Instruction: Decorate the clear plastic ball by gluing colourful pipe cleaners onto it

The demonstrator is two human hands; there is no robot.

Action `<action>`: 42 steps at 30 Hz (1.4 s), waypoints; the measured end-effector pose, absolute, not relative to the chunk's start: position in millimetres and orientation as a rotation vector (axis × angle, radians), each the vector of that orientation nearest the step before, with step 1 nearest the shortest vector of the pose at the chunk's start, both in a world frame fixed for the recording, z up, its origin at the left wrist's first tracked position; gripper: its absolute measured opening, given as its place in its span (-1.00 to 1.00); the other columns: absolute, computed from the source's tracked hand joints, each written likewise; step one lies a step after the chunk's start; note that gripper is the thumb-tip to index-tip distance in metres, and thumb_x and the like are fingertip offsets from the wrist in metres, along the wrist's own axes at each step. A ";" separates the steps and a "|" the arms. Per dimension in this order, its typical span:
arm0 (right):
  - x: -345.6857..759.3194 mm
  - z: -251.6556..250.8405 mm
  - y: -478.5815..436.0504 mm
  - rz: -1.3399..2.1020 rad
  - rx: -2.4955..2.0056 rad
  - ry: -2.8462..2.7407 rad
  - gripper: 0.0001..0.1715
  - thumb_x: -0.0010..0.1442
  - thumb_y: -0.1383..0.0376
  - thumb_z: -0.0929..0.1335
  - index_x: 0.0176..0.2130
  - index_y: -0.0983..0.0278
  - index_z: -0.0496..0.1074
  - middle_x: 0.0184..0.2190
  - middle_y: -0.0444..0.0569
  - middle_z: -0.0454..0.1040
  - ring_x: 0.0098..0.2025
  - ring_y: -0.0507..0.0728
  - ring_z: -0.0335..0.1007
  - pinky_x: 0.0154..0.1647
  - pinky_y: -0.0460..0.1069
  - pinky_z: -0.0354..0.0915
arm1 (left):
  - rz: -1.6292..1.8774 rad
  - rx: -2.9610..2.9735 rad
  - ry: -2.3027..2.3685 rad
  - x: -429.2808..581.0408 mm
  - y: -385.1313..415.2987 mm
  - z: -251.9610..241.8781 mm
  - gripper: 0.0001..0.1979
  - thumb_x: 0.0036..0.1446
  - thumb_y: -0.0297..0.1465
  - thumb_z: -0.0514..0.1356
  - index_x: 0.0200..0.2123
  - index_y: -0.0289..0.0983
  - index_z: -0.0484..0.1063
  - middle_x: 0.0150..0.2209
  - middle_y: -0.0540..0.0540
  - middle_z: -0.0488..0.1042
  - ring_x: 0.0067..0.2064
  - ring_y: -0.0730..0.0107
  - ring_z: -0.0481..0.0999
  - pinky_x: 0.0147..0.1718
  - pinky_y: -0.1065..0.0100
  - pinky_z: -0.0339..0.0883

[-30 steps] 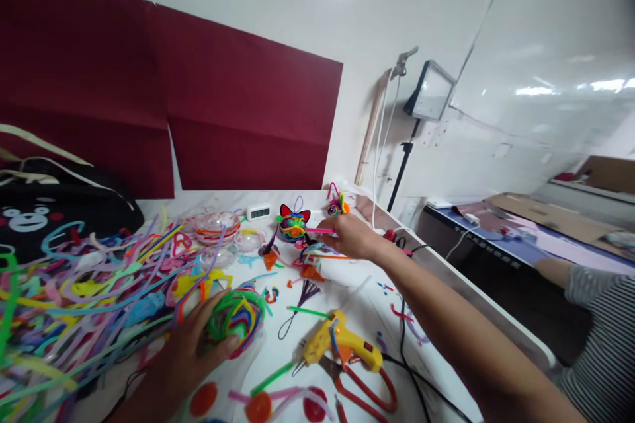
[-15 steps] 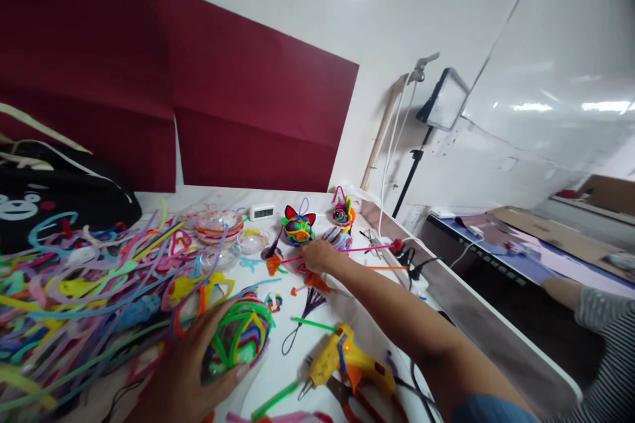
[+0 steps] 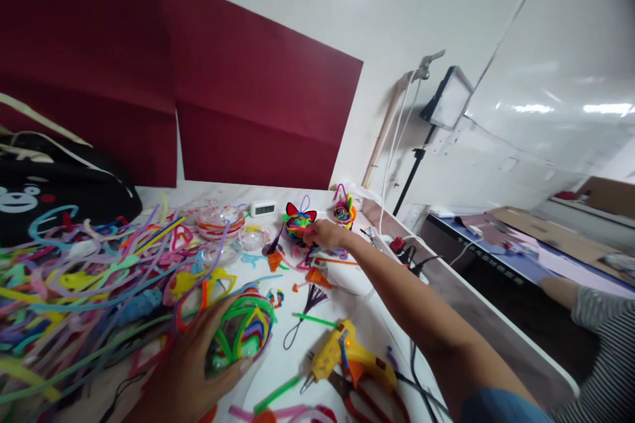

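Wrapped around a clear ball with green, yellow and blue strips [image 3: 245, 330], my left hand [image 3: 198, 357] rests near the table's front. My right hand [image 3: 325, 234] is stretched toward the back, fingers closed beside a colourful ball with red ears [image 3: 298, 223]; what its fingertips hold, if anything, is too small to tell. Behind it to the right stands another colourful ball figure [image 3: 343, 213]. A yellow glue gun [image 3: 352, 357] lies at the front over red-handled pliers [image 3: 367, 403]. A purple tassel [image 3: 313, 299] lies between the hands.
Tangled pipe cleaners [image 3: 99, 284] cover the left side. Clear bowls [image 3: 221, 219] and a small digital timer [image 3: 262, 209] stand at the back. Cables [image 3: 414, 264] run along the right edge. Another person's striped sleeve [image 3: 602, 317] shows at the far right.
My right hand has moved slightly up and back, closer to the red-eared ball. The long pink strip that stretched right across the table no longer lies there. My left hand still holds its ball.
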State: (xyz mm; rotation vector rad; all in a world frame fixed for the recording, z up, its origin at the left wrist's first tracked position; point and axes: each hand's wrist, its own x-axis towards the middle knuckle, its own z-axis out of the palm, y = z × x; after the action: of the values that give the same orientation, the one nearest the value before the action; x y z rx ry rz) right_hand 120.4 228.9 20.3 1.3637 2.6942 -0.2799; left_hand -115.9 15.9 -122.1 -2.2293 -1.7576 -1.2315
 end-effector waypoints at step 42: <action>136.1 17.9 87.2 0.019 0.795 3.097 -0.67 0.46 0.22 0.20 0.09 0.24 0.40 -0.24 0.02 0.59 -0.28 0.11 0.45 -0.37 -0.04 0.00 | -1.437 -2.453 -2.013 -92.1 10.3 -97.4 -0.22 -0.10 -0.24 0.33 0.23 -0.26 0.25 0.19 -0.28 0.40 0.22 -0.08 0.41 0.19 -0.03 0.33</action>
State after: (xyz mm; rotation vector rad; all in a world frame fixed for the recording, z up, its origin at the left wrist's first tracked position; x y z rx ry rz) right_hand 136.1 87.2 17.9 0.7946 3.0970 0.0187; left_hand -92.1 10.3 -97.4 -2.4531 -2.0135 -1.4370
